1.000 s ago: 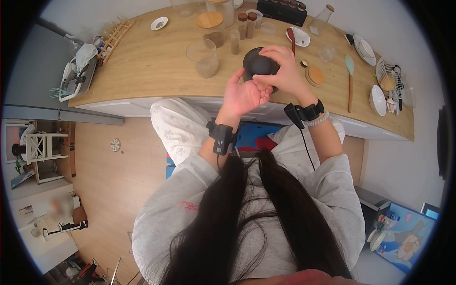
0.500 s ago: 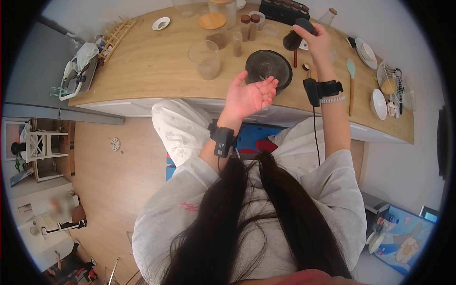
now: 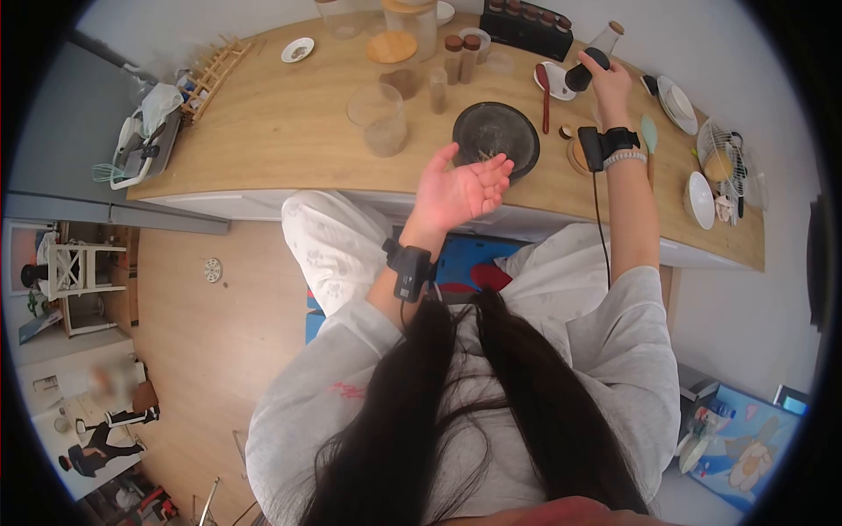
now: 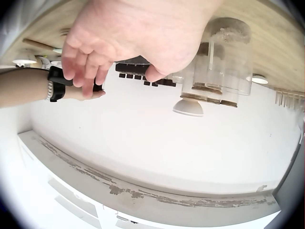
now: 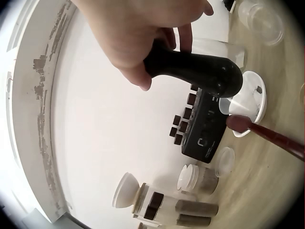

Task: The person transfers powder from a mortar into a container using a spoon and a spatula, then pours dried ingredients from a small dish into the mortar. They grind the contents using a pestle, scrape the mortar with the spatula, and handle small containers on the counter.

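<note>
In the head view a dark round mortar (image 3: 496,131) sits near the counter's front edge, greyish residue and some bits on its inside. My left hand (image 3: 465,188) is palm up at its near rim, fingers relaxed and holding nothing; the fingers overlap the rim in this view. My right hand (image 3: 614,86) grips a black pestle (image 3: 581,74) off to the right, at the back of the counter. The right wrist view shows the pestle's rounded thick end (image 5: 224,78) pointing away from the hand, overlapping a small white dish (image 5: 257,102).
A reddish-brown spoon (image 3: 545,101) leans on the white dish. Behind stands a black spice rack (image 3: 526,33) and a corked glass bottle (image 3: 607,35). Left of the mortar are a clear container (image 3: 379,114), wooden-lidded jars (image 3: 392,46) and spice tubes (image 3: 452,60). A mint spatula (image 3: 648,133) lies right.
My right hand has lifted the pestle from over the mortar and carried it right and back, toward the white dish. My left hand has stayed nearly in place.
</note>
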Demonstrator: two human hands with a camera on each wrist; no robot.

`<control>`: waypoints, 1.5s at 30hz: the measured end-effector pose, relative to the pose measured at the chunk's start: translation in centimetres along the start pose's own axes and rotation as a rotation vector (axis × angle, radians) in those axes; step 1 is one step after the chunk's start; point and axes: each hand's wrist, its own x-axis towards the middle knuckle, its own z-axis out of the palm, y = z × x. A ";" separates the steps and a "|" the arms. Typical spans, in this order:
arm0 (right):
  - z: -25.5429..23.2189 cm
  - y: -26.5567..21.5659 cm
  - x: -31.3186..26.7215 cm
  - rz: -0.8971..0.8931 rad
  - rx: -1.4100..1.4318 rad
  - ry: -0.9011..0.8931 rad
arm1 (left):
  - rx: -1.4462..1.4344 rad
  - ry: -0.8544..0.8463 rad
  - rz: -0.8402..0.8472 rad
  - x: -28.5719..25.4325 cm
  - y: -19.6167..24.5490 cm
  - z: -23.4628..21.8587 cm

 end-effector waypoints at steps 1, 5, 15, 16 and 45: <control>0.2 0.5 0.0 0.032 -0.003 -0.001 | 0.002 0.001 -0.002 0.0 0.0 0.0; 0.9 2.0 -0.3 0.088 0.005 0.015 | -0.012 -0.002 -0.012 0.0 0.0 0.0; 2.0 5.0 0.0 0.165 0.222 0.164 | 0.018 -0.001 -0.015 0.1 0.1 -0.3; 2.0 5.0 0.0 0.182 0.290 0.156 | 0.021 0.000 -0.013 0.1 0.1 -0.3; 3.5 8.3 2.2 0.466 0.905 0.224 | 0.042 0.015 -0.024 0.0 0.2 -0.4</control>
